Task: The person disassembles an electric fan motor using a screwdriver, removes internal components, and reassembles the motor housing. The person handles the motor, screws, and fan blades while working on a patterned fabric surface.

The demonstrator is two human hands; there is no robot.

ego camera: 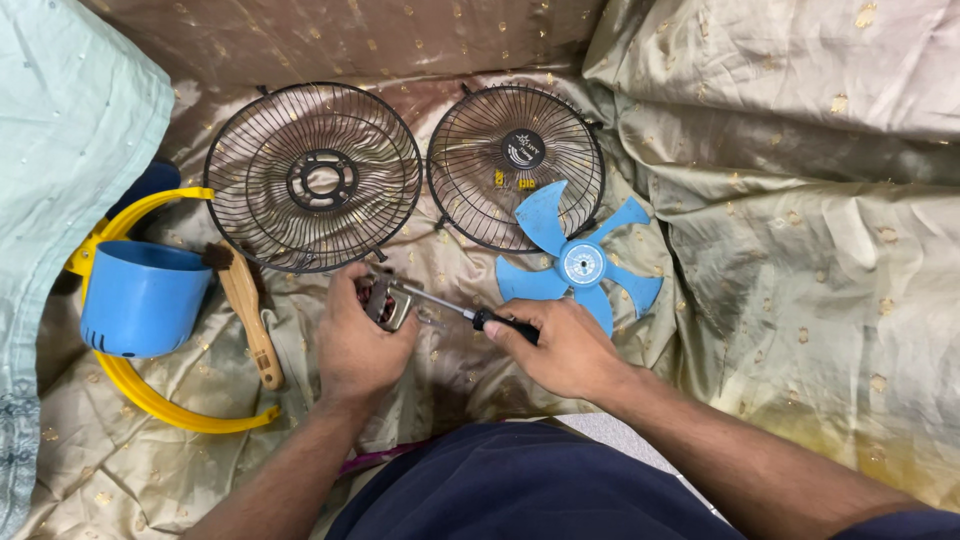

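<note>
Motor [385, 300] is sitting in the left hand [357, 345], fingers wrapping it, low on the gold cloth [800, 250]. Going left to right: blue housing [140, 298] is lying on a yellow ring [150, 400], a wooden brush [250, 315], two black grilles [313, 177] [515, 165], the second wearing a round dark label. Right hand [565, 348] is gripping a screwdriver [470, 315] touching the motor, beside the blue fan blade [580, 265].

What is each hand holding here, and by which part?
The left hand grips a small fan motor around its body. The right hand holds a screwdriver by its black handle, tip at the motor.
</note>
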